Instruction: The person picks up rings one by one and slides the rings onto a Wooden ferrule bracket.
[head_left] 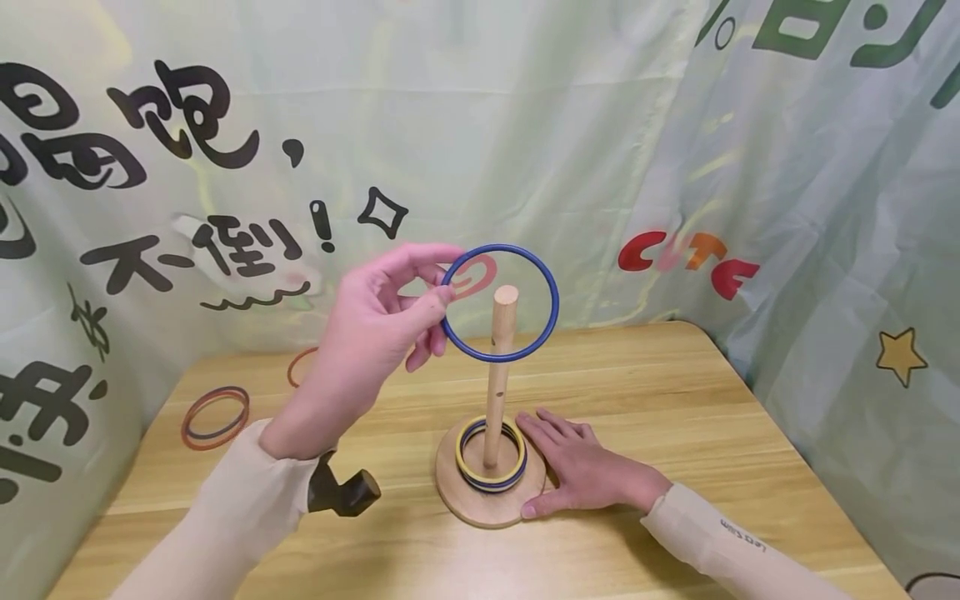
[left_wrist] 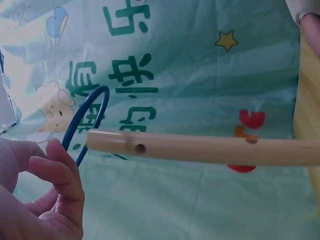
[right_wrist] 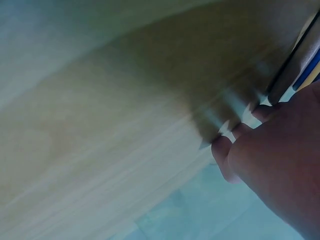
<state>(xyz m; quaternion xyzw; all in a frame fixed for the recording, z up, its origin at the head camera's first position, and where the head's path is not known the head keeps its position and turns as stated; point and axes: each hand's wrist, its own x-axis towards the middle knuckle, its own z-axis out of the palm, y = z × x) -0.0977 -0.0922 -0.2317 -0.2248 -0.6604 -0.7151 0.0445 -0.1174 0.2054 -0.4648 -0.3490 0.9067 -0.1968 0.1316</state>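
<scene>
Between thumb and fingers, my left hand (head_left: 375,317) pinches a blue ring (head_left: 557,304) by its left side. In the head view the ring stands tilted up, with the top of the wooden peg (head_left: 499,387) showing inside it. The left wrist view has the ring (left_wrist: 75,122) around or just beyond the peg's end (left_wrist: 115,141); I cannot tell which. Yellow and dark blue rings (head_left: 459,454) lie stacked around the peg's foot on the round wooden base (head_left: 483,512). My right hand (head_left: 588,471) rests at the base's right edge, fingers extended and thumb spread.
On the table's left side, red and blue rings (head_left: 186,417) overlap. Farther back another red ring (head_left: 292,367) is partly hidden by my left forearm. A black wrist mount (head_left: 356,493) juts from the left sleeve. Printed fabric (head_left: 570,167) hangs behind the table (head_left: 637,375).
</scene>
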